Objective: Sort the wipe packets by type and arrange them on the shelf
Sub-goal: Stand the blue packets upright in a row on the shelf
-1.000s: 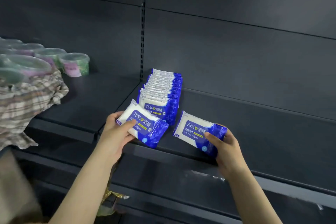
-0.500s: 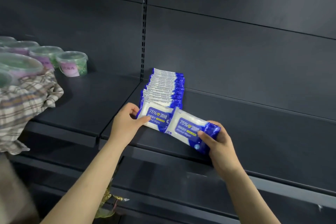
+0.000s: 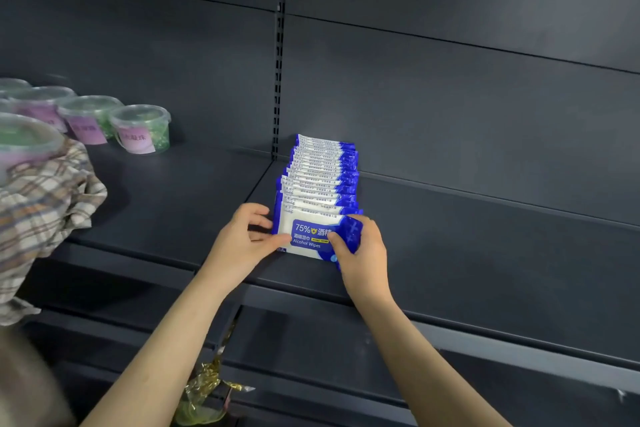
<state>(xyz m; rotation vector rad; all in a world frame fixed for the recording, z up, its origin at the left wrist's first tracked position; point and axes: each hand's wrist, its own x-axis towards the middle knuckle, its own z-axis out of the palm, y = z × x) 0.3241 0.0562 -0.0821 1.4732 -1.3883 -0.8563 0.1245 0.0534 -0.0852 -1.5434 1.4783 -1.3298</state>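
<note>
Your left hand (image 3: pixel 246 239) pinched the 9 o'clock edge of the front blue-and-white plastic alcohol wipe packet (image 3: pixel 308 236), thumb on its face, fingers curled round the edge. Your right hand (image 3: pixel 360 253) gripped its 3 o'clock end likewise. The packet stood upright on the dark grey metal shelf (image 3: pixel 485 253), touching the row of matching packets (image 3: pixel 322 177) running toward 12 o'clock. At 10 o'clock, well apart, sat clear lidded plastic tubs (image 3: pixel 142 130).

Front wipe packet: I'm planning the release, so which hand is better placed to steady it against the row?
Probably the right. The right hand wraps the blue end of the front packet, thumb across its face; the left hand pinches just the left edge, so it could let go first.
</note>
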